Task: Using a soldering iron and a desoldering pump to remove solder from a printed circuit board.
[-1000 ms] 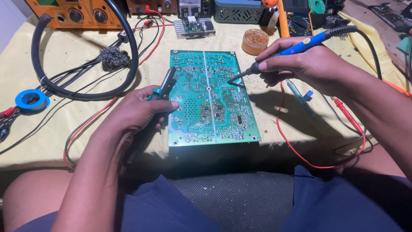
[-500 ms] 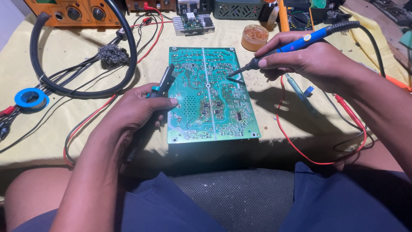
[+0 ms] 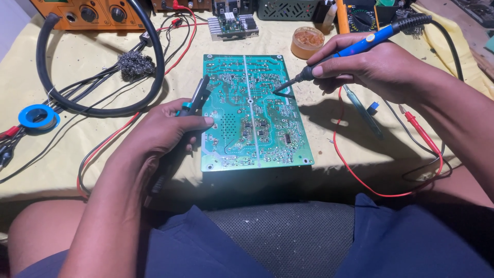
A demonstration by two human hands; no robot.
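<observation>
Head view: green circuit board (image 3: pixel 254 116) lies solder-side up at the near middle of the counter (image 3: pixel 92 128), as it did a second ago. My right hand (image 3: pixel 378 64) grips the blue soldering iron (image 3: pixel 355 49) like a pen — tip now resting on the board's upper right area, barely shifted. My left hand (image 3: pixel 164 134) is closed around a dark desoldering pump (image 3: pixel 195 98) at the board's left edge, unmoved. Little has changed — I judge the joint is still being heated. Flux tin (image 3: pixel 307 42) sits beyond the board.
</observation>
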